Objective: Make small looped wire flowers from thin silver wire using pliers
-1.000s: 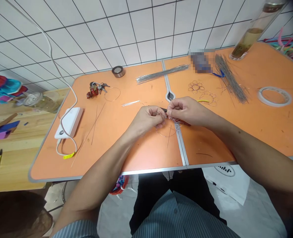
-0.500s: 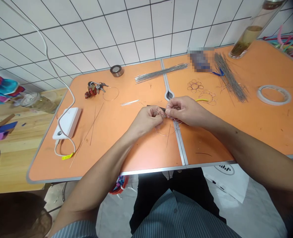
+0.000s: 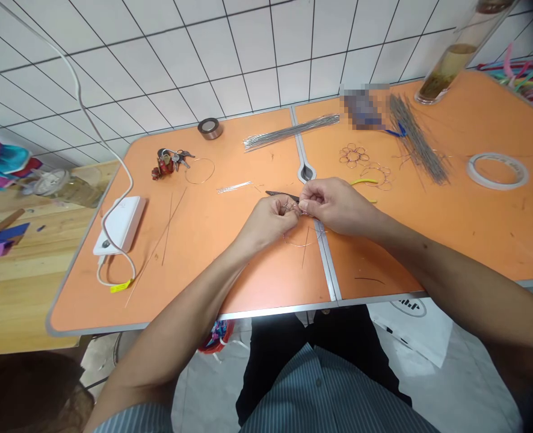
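Note:
Between my two hands is a thin looped wire (image 3: 299,245), its lower arc hanging just above or on the orange table. My left hand (image 3: 275,216) pinches the wire from the left, fingers closed. Close beside it, my right hand (image 3: 332,204) pinches the same wire with thumb and forefinger; its fingertips hide the exact join. Behind the hands lie pliers, with a dark tip (image 3: 281,195) to the left and yellow handles (image 3: 364,181) to the right. Two flower-shaped wire pieces, one a darker flower (image 3: 354,156), lie beyond my right hand.
A bundle of straight wires (image 3: 291,132) and a darker wire bundle (image 3: 417,139) lie at the back. Also on the table are a tape roll (image 3: 210,128), keys (image 3: 171,162), a white power bank (image 3: 121,225), a white ring (image 3: 497,171) and a glass bottle (image 3: 444,72).
My right hand has shifted slightly and turned over the wire, and more of the pliers shows behind the hands. My left hand keeps its pinch. The view has moved a little.

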### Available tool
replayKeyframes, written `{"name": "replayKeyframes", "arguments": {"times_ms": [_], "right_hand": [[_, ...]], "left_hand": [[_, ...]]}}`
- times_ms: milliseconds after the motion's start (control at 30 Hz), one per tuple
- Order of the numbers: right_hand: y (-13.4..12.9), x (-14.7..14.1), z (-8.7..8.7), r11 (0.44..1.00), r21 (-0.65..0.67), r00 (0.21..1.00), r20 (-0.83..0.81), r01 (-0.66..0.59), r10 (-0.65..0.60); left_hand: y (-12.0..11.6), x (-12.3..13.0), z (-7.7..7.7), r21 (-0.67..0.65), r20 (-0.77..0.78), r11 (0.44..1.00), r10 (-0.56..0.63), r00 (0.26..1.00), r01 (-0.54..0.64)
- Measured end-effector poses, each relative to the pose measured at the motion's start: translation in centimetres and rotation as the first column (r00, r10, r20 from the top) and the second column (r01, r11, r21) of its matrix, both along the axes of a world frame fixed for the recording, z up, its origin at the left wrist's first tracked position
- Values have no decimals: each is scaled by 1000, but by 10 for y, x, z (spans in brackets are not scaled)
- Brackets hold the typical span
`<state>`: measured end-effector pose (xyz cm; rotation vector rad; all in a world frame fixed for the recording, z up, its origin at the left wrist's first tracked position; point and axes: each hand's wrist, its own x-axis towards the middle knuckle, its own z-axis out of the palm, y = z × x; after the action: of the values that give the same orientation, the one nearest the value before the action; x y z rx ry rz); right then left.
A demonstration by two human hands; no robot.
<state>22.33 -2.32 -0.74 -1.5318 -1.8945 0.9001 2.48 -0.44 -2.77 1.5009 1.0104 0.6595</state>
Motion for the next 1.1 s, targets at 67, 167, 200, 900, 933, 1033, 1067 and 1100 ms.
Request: {"name": "replayKeyframes", "arguments": {"times_ms": [67, 167, 200, 900, 933, 1033, 1067, 1100], "right_hand": [[0, 0, 1, 1000, 5, 1000, 6, 2, -2], [1, 0, 3, 1000, -7, 999, -37, 13, -14], [1, 0, 4, 1000, -16, 998, -66, 22, -23], [3, -3, 0, 995, -85, 944, -323, 42, -68], [3, -3, -1, 995, -86, 940, -333, 44, -70], [3, -4, -3, 994, -94, 933, -349, 57, -87], [3, -4, -3, 993, -99, 932, -350, 61, -92], [2, -5, -3, 993, -103, 932, -350, 64, -96]], "left_hand": [[-1, 1, 0, -1, -3, 1000, 5, 1000, -5], [-1, 1, 0, 10, 21, 999, 35, 999, -35], [0, 1, 0, 14, 35, 999, 45, 998, -45], [-3, 4, 3, 17, 92, 986, 161, 983, -163], [-2, 4, 2, 15, 98, 986, 165, 981, -167], [-2, 5, -1, 9, 113, 984, 178, 977, -181], [-2, 5, -2, 9, 118, 983, 184, 976, -186], [-1, 5, -2, 9, 122, 982, 188, 975, -190]]}}
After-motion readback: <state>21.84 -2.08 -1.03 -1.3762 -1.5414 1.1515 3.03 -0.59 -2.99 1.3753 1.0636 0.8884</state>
